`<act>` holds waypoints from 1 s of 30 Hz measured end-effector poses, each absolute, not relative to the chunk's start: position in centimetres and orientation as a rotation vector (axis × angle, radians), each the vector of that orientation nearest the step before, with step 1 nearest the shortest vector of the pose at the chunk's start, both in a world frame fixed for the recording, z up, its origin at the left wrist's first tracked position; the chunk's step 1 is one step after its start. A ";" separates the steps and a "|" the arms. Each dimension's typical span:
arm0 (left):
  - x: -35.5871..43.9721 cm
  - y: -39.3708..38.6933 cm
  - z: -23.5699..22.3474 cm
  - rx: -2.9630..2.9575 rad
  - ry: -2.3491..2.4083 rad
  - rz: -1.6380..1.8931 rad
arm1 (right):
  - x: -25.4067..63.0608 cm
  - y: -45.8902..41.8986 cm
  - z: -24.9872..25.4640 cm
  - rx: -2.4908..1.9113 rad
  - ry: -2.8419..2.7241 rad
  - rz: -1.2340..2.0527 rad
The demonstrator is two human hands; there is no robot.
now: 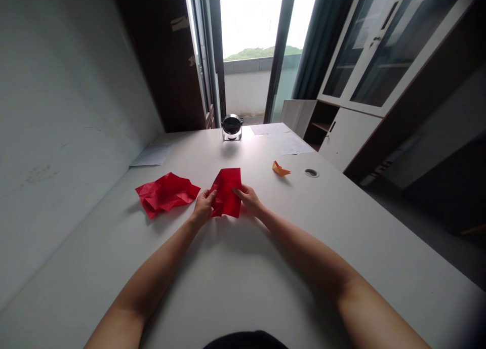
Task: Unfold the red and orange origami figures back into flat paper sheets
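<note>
A folded red paper [228, 189] lies on the white table [243, 268] in front of me. My left hand [204, 206] pinches its lower left edge, fingers closed on the paper. My right hand [248, 200] grips its right side, thumb on top. A second red sheet [166, 193], creased and partly unfolded, rests on the table left of my left hand, untouched. A small folded orange paper figure [280, 169] sits farther off to the right.
A small round desk fan [232, 127] stands at the table's far edge. White sheets [153, 155] lie at the far left and more white sheets [283, 139] at the far right. A cable hole [311, 173] is near the right edge. A wall runs along the left.
</note>
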State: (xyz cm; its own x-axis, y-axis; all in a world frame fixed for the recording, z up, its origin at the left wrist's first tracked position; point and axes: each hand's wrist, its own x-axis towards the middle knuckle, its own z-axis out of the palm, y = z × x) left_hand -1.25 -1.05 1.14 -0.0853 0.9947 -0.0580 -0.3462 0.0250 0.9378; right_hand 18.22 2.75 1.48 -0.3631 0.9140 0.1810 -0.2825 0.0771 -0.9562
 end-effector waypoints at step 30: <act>-3.5 0.1 0.5 0.846 1.049 1.448 | 20.0 3.9 1.4 -0.774 -1.225 1.558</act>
State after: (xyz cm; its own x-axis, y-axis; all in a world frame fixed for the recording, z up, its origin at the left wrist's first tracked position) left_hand -3.49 0.12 0.50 -0.1406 0.9888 -0.0500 -0.3550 -0.0033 0.9349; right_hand 20.05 3.90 1.43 -0.3263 0.9417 0.0820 -0.3016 -0.0216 -0.9532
